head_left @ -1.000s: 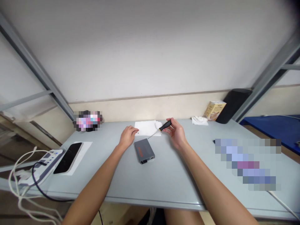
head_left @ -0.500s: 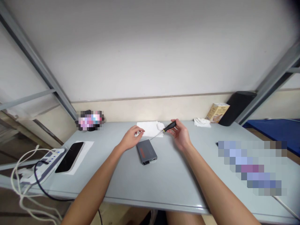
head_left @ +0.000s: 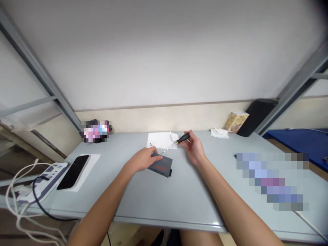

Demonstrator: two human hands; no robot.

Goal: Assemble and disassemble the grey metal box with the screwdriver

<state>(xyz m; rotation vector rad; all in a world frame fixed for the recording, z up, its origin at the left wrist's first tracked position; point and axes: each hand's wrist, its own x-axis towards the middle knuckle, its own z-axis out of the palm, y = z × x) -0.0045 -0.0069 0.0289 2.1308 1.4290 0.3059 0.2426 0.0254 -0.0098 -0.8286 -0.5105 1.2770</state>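
A dark grey rectangular electronic box (head_left: 162, 166) with reddish lettering lies on the table, turned at an angle. My left hand (head_left: 143, 158) grips its far left end, thumb on top. In my right hand (head_left: 194, 145) is a screwdriver (head_left: 183, 138) with a black handle and a yellow ring. Its thin metal shaft slants down left, the tip at the box's far edge near my left thumb; whether it touches is too small to tell. Just beyond lies a white paper sheet (head_left: 159, 137) with several tiny dark pieces, probably screws, and a small white rounded case (head_left: 174, 137).
On the left are a phone (head_left: 73, 172) on white paper and a power strip (head_left: 48, 179) with tangled cables. At the back right stand a yellow carton (head_left: 235, 122), a crumpled tissue (head_left: 219, 133) and a black cylinder (head_left: 257, 118). A blurred-out item (head_left: 271, 181) lies on the right.
My left hand has come from the paper onto the box and the box has turned, its near end swinging right. The screwdriver stays in my right hand. The view has shifted slightly.
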